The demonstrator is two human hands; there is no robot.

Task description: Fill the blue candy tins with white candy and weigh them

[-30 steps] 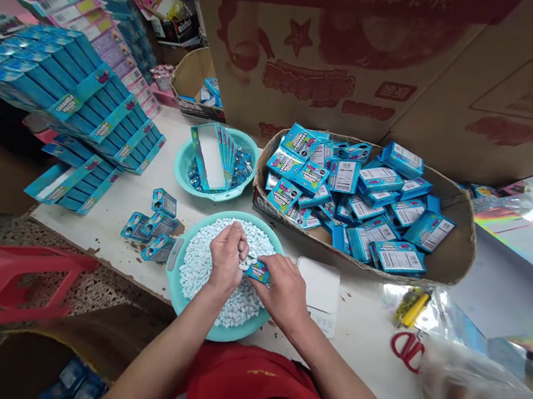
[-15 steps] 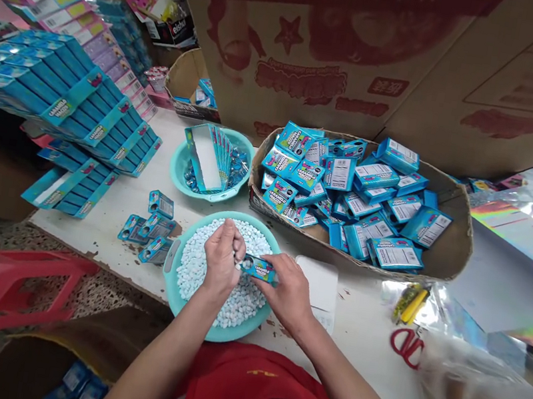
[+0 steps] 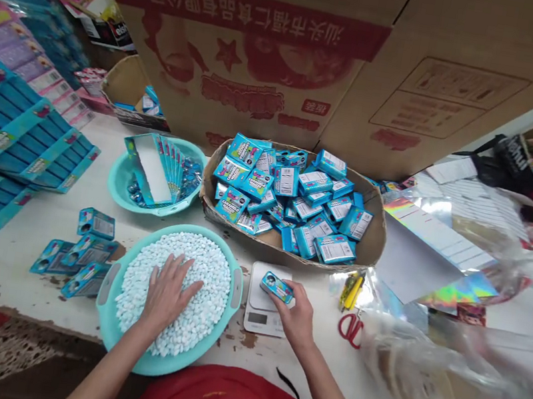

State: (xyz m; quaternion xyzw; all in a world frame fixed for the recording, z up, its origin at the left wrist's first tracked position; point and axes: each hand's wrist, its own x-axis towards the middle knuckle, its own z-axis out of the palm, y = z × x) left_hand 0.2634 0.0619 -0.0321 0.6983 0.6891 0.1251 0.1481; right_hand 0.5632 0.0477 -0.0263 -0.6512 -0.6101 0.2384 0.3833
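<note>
Left fingers (image 3: 182,273): spread apart, palm down on the white candies (image 3: 198,313), covering part of them.
Right fingers (image 3: 298,291): clamped on a small blue candy box (image 3: 277,287), thumb on the near side.
Held candy box: tilted over the digital kitchen scale (image 3: 263,323), round window showing at its left end; whether it touches the plate, I cannot tell.
Turquoise basin (image 3: 159,366): nearly full of candies, in front of the person, left of the scale.
Scale: white, display toward the person; the box and right hand hide part of its plate.
Right of scale: red-handled scissors (image 3: 350,329), a yellow tool (image 3: 354,291) just beyond, and clear plastic wrapping (image 3: 422,393) crowding that side of the table (image 3: 241,361).
Left of basin: four loose blue boxes (image 3: 96,224) in a cluster, some overlapping.
Beyond basin: smaller turquoise bowl (image 3: 158,211) with flat blue printed card pieces (image 3: 156,168) laid across wrapped pieces (image 3: 190,177), hiding some of them.
Beyond scale: low cut-down carton (image 3: 370,246) heaped with blue candy boxes (image 3: 314,183), blocking the way straight back.
Far left: stacked blue display boxes (image 3: 19,127), cut by the view's edge.
Behind: tall printed cardboard carton (image 3: 267,68), walling off the back.
</note>
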